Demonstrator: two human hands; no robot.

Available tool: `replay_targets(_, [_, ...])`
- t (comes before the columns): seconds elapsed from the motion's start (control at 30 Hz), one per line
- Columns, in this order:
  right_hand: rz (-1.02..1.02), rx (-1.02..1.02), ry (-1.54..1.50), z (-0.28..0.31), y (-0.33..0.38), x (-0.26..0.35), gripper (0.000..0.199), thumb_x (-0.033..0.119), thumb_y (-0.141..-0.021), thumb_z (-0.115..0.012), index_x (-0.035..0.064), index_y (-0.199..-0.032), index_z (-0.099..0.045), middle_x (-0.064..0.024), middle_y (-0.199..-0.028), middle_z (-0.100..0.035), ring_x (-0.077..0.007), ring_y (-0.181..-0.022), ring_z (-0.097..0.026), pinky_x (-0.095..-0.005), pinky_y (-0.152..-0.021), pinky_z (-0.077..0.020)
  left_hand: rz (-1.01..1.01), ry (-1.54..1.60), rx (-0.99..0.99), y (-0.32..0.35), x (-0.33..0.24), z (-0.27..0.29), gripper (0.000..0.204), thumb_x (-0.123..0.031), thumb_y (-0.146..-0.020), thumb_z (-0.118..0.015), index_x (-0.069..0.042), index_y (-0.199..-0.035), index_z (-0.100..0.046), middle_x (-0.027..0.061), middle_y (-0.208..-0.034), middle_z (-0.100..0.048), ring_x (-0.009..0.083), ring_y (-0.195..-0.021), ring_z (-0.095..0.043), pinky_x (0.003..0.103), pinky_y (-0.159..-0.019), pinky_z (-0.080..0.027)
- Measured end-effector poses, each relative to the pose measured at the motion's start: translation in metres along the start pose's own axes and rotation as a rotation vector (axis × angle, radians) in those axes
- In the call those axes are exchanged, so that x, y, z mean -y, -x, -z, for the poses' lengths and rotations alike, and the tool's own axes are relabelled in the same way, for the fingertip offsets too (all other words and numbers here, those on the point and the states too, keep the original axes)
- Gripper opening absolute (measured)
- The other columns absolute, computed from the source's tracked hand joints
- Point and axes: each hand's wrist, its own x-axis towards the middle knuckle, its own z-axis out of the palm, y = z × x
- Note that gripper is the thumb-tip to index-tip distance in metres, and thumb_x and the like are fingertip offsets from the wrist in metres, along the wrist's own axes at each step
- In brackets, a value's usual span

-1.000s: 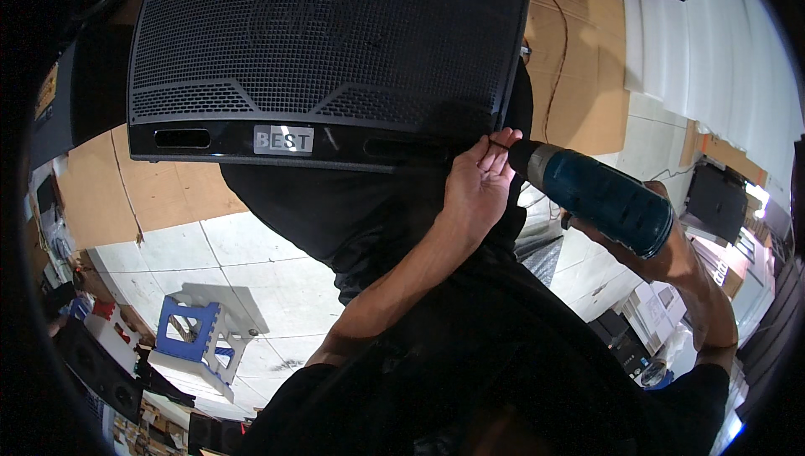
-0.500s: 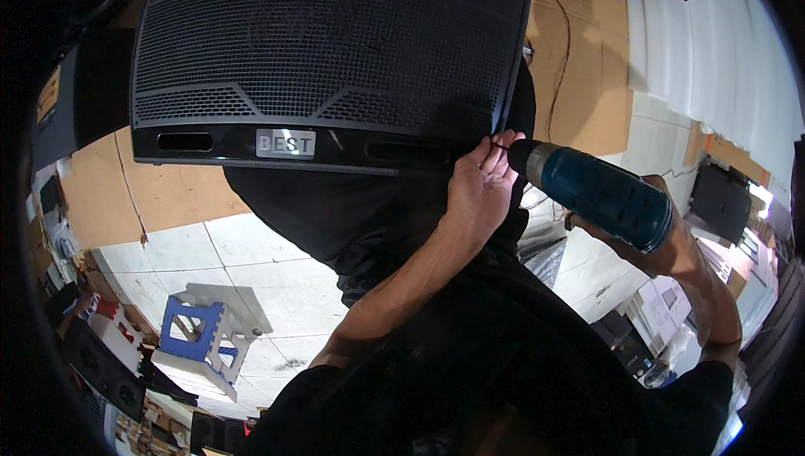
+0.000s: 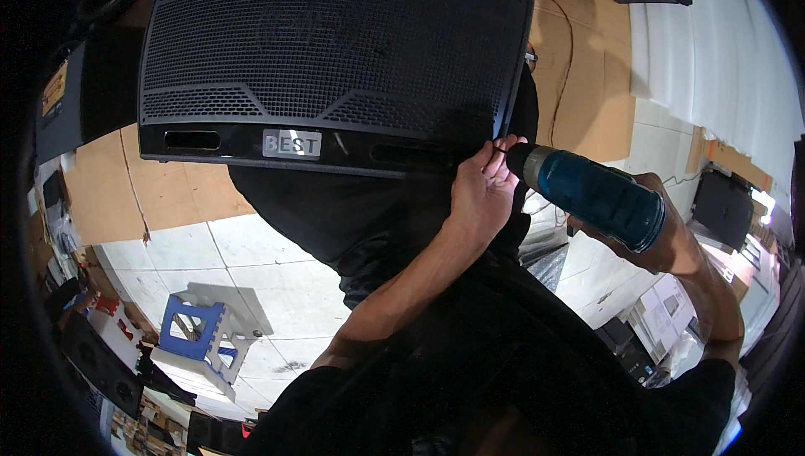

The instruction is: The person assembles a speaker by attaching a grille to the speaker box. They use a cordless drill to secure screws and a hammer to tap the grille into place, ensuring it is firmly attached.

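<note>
Speaker grille (image 3: 335,36) perforated matt metal (black); drill (image 3: 595,196) glossy blue.

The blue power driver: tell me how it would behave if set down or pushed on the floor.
The blue power driver has a round, barrel-like body, so laid on its side it would probably roll. It fills the right hand, so it likely has some heft. Its casing looks smooth and glossy, so it could be slippery. The left hand is pinching at its tip beside the black speaker grille.

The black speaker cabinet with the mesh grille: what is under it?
Under the speaker cabinet lies brown board on pale floor tiles. Black cloth hangs below its front edge. What supports the cabinet is covered. The left hand touches its corner.
</note>
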Motion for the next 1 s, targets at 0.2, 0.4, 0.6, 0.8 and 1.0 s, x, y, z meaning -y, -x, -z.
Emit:
replay_targets(0.2, [0.089,0.033,-0.074,-0.001,-0.007,0.0,0.052,0.02,-0.07,-0.083,0.0062,-0.114,-0.059,-0.0134,-0.107,-0.065,-0.0304,-0.099,-0.061,-0.0395,-0.089,-0.0466,-0.04,0.09,-0.069,0.002,0.001,-0.004,0.029,-0.014,-0.102,-0.032,0.006,-0.104,-0.053,0.0169,-0.097,-0.065,0.0225,-0.096,-0.063,0.035,-0.099,-0.044])
replay_targets(0.4, [0.298,-0.032,-0.14,-0.004,-0.021,-0.001,0.031,0.011,-0.073,-0.072,-0.0006,-0.1,-0.064,-0.0139,-0.077,-0.069,-0.0272,-0.071,-0.069,-0.0377,-0.071,-0.0528,-0.021,0.087,0.033,-0.009,0.006,0.013,0.021,-0.016,-0.101,-0.039,-0.004,-0.095,-0.056,0.0082,-0.097,-0.066,0.0177,-0.089,-0.063,0.033,-0.097,-0.041])
replay_targets(0.6, [0.249,0.0,0.07,0.011,-0.021,-0.008,0.053,0.034,-0.069,-0.084,0.0042,-0.108,-0.063,-0.0163,-0.094,-0.068,-0.0297,-0.087,-0.067,-0.042,-0.082,-0.0501,-0.079,-0.164,0.015,0.007,-0.001,0.016,0.016,-0.015,-0.098,-0.047,-0.002,-0.099,-0.056,0.0119,-0.095,-0.065,0.0204,-0.081,-0.066,0.035,-0.08,-0.053])
replay_targets(0.8, [0.331,-0.34,0.156,0.01,0.008,-0.039,0.063,0.034,-0.063,-0.088,0.0088,-0.114,-0.062,-0.0133,-0.112,-0.061,-0.0307,-0.106,-0.058,-0.0385,-0.086,-0.0497,-0.819,-1.198,0.136,0.056,-0.091,-0.011,0.012,-0.008,-0.092,-0.057,0.002,-0.095,-0.063,0.0115,-0.081,-0.066,0.016,-0.072,-0.064,0.028,-0.067,-0.052])
replay_targets(1.0, [0.082,-0.566,-0.918,-0.058,0.067,-0.087,0.047,0.01,-0.064,-0.087,0.0082,-0.105,-0.065,-0.0067,-0.098,-0.07,-0.0167,-0.089,-0.067,-0.0334,-0.084,-0.0543,-1.791,-2.075,-0.27,0.024,-0.163,-0.042,0.025,-0.011,-0.081,-0.07,0.002,-0.102,-0.067,0.0191,-0.099,-0.064,0.0316,-0.093,-0.061,0.041,-0.082,-0.05])
